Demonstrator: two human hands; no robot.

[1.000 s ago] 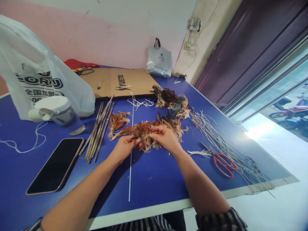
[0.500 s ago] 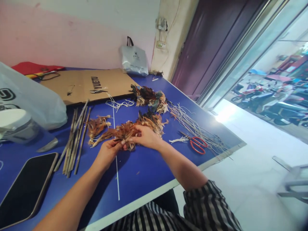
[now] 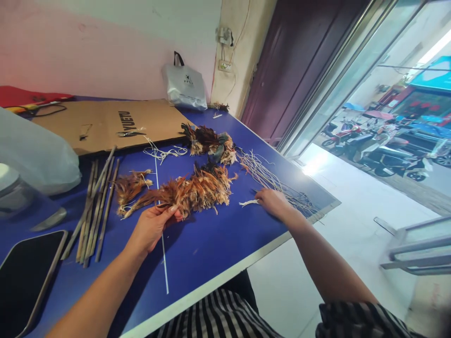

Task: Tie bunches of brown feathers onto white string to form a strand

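Observation:
My left hand [image 3: 151, 226] pinches the near left part of a long bundle of brown feathers [image 3: 204, 188] on the blue table [image 3: 211, 249]. Over at the right, my right hand [image 3: 273, 202] lies on the spot where the red-handled scissors were; its fingers point down and hide them. A small tuft of white strings [image 3: 248, 203] sticks out left of its fingertips. Behind that hand spreads a bunch of long pale cords [image 3: 264, 171]. A small feather bunch [image 3: 134, 188] lies left of the long bundle, and darker feather bunches [image 3: 211, 143] lie behind it.
Thin sticks [image 3: 92, 211], a phone [image 3: 31, 277], a curved blade [image 3: 51, 219] and a plastic tub [image 3: 12, 192] are at the left. Cardboard [image 3: 105, 122] and a silver bag [image 3: 186, 87] stand farther back. A white strip [image 3: 164, 263] runs along the table near my left hand.
My right hand has let go of the feather bundle and moved right, over the scissors. My left hand still holds the bundle. The camera view has shifted slightly to the right.

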